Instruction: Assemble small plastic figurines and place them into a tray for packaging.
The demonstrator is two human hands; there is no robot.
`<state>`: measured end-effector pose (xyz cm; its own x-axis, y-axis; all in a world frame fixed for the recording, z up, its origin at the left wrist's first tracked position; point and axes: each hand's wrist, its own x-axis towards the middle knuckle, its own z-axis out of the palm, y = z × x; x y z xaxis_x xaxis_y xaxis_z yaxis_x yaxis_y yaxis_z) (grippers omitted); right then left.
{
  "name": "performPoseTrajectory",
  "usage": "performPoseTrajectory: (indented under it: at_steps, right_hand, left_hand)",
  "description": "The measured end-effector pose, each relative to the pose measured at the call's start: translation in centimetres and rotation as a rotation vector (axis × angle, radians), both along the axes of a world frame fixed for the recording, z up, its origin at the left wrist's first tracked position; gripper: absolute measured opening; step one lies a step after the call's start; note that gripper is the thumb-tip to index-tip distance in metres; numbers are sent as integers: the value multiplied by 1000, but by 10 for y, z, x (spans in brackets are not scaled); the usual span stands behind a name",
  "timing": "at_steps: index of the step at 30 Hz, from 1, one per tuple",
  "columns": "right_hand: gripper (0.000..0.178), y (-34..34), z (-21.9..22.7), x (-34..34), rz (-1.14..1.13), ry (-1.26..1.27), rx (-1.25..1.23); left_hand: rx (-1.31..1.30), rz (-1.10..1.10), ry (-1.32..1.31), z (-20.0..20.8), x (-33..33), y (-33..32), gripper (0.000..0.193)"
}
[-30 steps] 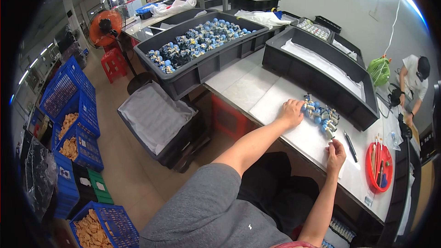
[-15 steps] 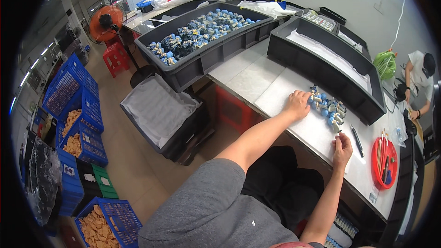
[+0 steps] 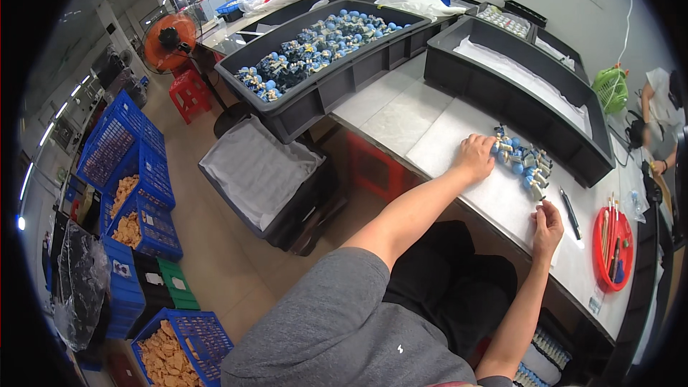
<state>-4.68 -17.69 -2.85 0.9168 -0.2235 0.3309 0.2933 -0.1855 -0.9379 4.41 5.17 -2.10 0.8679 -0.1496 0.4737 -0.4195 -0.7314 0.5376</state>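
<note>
Several small blue-and-cream figurines (image 3: 519, 163) lie in a cluster on the white-covered worktable (image 3: 430, 145). At the cluster's left end is my left hand (image 3: 476, 159), its bent fingers held together against a figurine; the fingertips are partly hidden. Below the near end, my right hand (image 3: 548, 226) has thumb and fingers pinched together, with something small and dark at the tips, close to the lowest figurine. A dark pen-like tool (image 3: 570, 213) lies to the right of the cluster.
A red oval tray (image 3: 599, 265) with brushes stands at the right. Behind the figurines is a black paper-lined bin (image 3: 502, 104); a black bin (image 3: 308, 106) full of figurines stands left of it. Another lined bin (image 3: 261, 172) sits low. A person (image 3: 658, 122) works at far right.
The whole view has shifted slightly, so things sit a little further right. Both hands keep nearly the same places beside the figurines.
</note>
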Motion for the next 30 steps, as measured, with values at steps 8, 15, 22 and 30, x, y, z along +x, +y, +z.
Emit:
performPoseTrajectory:
  at_steps: [8, 15, 22, 30]
  right_hand:
    - [20, -2, 2, -1, -7, 16, 22]
    - [20, 2, 0, -3, -1, 40, 25]
    - [21, 4, 2, -6, 5, 39, 21]
    - [20, 6, 9, -7, 20, 51, 64]
  left_hand:
    - [-8, -3, -58, -3, 3, -4, 45]
    - [1, 14, -73, -7, 3, -2, 44]
    - [3, 1, -91, -4, 1, -1, 45]
    - [-13, -26, -148, -1, 6, -2, 45]
